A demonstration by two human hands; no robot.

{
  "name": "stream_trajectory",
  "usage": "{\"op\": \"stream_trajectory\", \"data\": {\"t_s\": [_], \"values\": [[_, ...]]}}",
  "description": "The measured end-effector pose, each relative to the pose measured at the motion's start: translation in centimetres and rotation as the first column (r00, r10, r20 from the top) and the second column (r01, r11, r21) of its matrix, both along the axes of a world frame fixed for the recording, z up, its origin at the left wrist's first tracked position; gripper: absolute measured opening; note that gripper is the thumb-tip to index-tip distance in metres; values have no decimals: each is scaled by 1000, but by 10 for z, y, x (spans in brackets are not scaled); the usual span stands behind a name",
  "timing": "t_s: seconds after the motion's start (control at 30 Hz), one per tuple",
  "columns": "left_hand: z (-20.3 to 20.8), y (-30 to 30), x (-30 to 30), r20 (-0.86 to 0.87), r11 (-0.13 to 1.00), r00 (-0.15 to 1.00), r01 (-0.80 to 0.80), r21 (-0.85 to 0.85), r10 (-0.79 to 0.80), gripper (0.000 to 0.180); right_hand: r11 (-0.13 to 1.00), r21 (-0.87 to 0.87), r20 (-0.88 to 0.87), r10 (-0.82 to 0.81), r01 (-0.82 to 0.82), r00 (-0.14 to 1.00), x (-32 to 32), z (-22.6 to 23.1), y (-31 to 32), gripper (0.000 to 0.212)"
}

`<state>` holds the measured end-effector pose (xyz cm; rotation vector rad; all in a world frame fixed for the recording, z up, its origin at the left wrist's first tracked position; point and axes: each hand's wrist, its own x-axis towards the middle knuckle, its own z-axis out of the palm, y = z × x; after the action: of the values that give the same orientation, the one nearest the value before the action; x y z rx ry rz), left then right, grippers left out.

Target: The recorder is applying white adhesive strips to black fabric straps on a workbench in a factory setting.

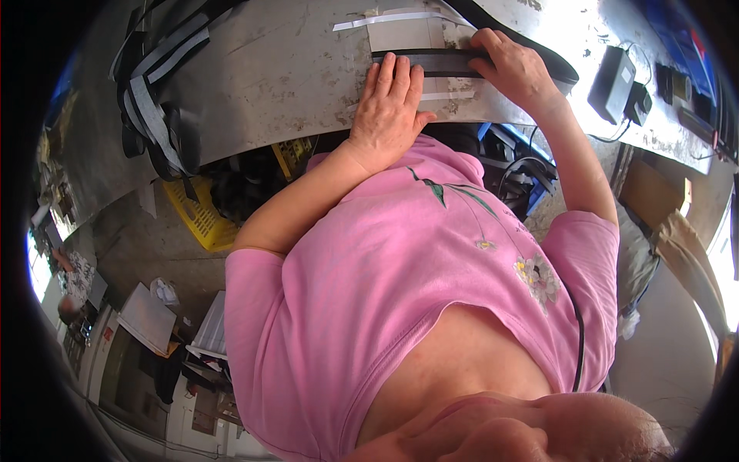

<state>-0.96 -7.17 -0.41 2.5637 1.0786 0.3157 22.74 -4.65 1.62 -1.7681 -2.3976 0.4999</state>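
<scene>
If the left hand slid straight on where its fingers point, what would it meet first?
Probably the pale patch, just past the black strip under the left hand, then the white strip. Heights are hard to tell.

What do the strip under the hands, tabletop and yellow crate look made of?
Strip: probably fabric; dull grey between black edges, though the weave is too small to confirm.
Tabletop: likely bare metal, worn; grey sheen, strong glare, scuffed patches.
Crate: likely moulded plastic; uniform yellow, perforated wall.

yellow slotted crate [202, 218], blue bin [537, 200], black boxy device [613, 83], distant person [77, 281]
</scene>
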Motion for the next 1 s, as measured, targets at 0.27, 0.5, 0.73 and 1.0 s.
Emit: {"op": "stream_trajectory", "data": {"t_s": [0.27,0.5,0.73,1.0], "values": [[-1,2,1,-30,998,999,16,56,-15,60,999,-37,35,-21,22,999,-3,3,3,26],[-1,3,4,-62,993,998,21,115,-14,59,909,413,159,-20,-48,987,-28,12,2,22],[2,4,4,-67,992,998,28,123,-20,56,945,-212,-335,-311,250,890,-49,-13,2,22],[1,4,2,-49,994,998,31,106,-26,55,780,-492,-305,-570,387,763,-50,-6,14,20]]}}
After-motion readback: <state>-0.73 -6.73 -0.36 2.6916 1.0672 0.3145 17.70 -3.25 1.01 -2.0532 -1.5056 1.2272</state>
